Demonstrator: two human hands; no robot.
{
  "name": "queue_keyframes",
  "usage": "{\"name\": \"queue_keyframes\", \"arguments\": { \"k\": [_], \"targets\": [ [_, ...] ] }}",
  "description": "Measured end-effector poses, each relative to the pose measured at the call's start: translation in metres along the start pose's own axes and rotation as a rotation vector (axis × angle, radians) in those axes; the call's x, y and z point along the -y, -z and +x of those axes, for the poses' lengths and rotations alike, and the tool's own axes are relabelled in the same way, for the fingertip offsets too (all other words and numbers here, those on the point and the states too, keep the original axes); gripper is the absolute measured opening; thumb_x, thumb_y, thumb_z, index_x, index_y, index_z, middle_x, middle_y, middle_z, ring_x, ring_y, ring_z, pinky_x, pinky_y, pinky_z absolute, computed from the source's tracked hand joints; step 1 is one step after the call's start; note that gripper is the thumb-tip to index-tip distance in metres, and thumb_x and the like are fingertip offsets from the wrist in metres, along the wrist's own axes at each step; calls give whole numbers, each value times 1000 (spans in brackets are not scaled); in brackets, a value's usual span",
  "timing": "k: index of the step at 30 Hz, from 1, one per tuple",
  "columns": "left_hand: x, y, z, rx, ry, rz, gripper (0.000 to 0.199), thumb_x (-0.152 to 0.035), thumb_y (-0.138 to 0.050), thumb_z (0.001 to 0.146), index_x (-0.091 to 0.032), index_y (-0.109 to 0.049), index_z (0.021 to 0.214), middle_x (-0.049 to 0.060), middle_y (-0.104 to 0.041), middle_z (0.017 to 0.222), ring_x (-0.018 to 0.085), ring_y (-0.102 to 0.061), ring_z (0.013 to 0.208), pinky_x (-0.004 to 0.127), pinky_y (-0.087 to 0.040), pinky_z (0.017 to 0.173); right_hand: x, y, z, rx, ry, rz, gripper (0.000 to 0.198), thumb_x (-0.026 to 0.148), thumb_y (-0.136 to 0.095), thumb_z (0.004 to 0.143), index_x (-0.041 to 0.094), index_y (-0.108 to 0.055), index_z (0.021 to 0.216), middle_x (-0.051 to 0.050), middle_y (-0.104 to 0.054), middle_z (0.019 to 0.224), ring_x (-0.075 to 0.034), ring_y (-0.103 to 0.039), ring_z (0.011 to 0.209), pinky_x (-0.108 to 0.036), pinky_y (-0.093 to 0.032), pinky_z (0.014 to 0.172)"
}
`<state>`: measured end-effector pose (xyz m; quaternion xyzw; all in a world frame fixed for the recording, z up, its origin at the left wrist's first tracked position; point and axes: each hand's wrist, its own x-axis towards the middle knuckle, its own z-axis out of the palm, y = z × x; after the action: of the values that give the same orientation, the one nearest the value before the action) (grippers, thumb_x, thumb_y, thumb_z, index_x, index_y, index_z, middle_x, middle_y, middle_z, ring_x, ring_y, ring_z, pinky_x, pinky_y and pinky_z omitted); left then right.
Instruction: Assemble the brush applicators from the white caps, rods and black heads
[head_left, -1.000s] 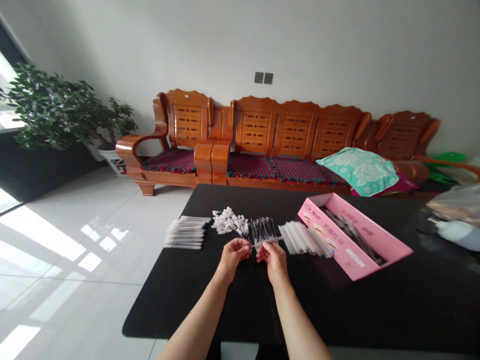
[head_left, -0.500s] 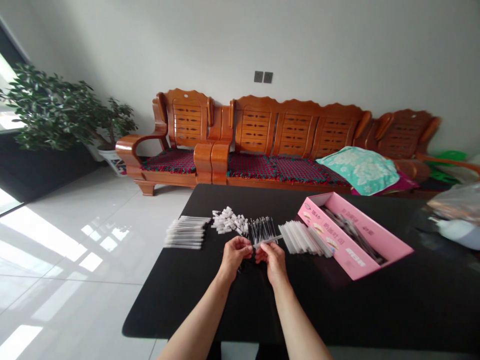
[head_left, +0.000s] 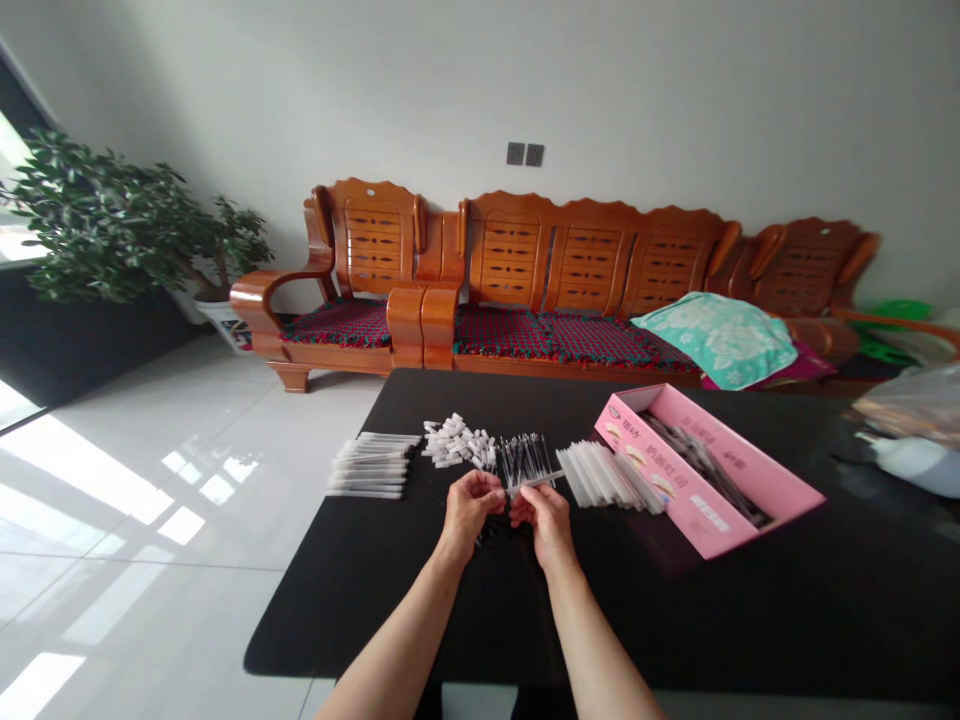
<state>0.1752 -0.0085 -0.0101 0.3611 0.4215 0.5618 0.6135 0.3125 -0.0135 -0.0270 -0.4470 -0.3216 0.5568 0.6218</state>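
Both hands meet over the table's middle, around a slim white pen barrel (head_left: 553, 477). My right hand (head_left: 549, 520) pinches the barrel between thumb and fingers. At its left end, my left hand (head_left: 466, 512) has thumb and fingertips pressed together on it; any small part there is hidden. Just beyond the hands stands a row of thin dark pen refills (head_left: 524, 458). Short white plugs (head_left: 454, 440) lie heaped to their left. More white barrels (head_left: 600, 474) are stacked on the right, and white pens with dark ends (head_left: 370, 466) are laid out at far left.
A pink box (head_left: 701, 510) with dark slender pieces inside sits on the black table (head_left: 420, 610), right of the barrels. Small black parts (head_left: 491, 530) lie partly under the hands. A plastic bag and a white bulb-like object (head_left: 919, 464) occupy the right edge. Wooden seats (head_left: 510, 245) stand behind.
Almost nothing differs. The hands keep the same hold on the barrel, and the view has shifted very slightly.
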Motion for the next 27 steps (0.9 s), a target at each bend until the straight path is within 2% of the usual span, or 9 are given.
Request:
{"name": "queue_keyframes", "arguments": {
  "k": [8,11,15,20,27],
  "targets": [
    [-1,-4,1,-13,-26,14,37,-30,-86,56,-12,-64,79,0,-65,65,11,-61,56,23,-52,57,2,0,1,11,-19,24,22,34,-77,68,14,-67,69,-4,-68,55,-15,-60,42,-23,-48,38],
    [-2,-4,2,-36,-22,104,39,-44,-80,64,-12,-64,79,2,-65,64,13,-62,54,23,-52,53,1,0,3,-32,-24,53,24,35,-79,65,14,-67,69,-3,-67,55,-15,-60,42,-23,-48,37],
    [-1,0,3,-12,29,310,46,-57,-63,78,-12,-63,70,2,-61,57,10,-54,42,19,-40,36,-1,0,3,-34,-17,53,24,34,-79,64,15,-67,69,-2,-67,55,-15,-61,42,-23,-48,37],
    [1,1,4,45,55,378,38,-49,-65,76,-13,-61,65,1,-59,54,8,-50,38,16,-33,33,-3,1,3,-14,-8,19,25,36,-79,66,15,-66,68,-3,-67,55,-15,-61,43,-23,-48,38],
    [4,-2,5,13,10,316,26,-35,-73,68,-13,-62,75,-1,-59,51,9,-51,40,18,-42,39,-2,1,3,-24,-11,16,25,35,-79,66,14,-67,71,-3,-68,55,-15,-60,42,-23,-48,37]
  ]
}}
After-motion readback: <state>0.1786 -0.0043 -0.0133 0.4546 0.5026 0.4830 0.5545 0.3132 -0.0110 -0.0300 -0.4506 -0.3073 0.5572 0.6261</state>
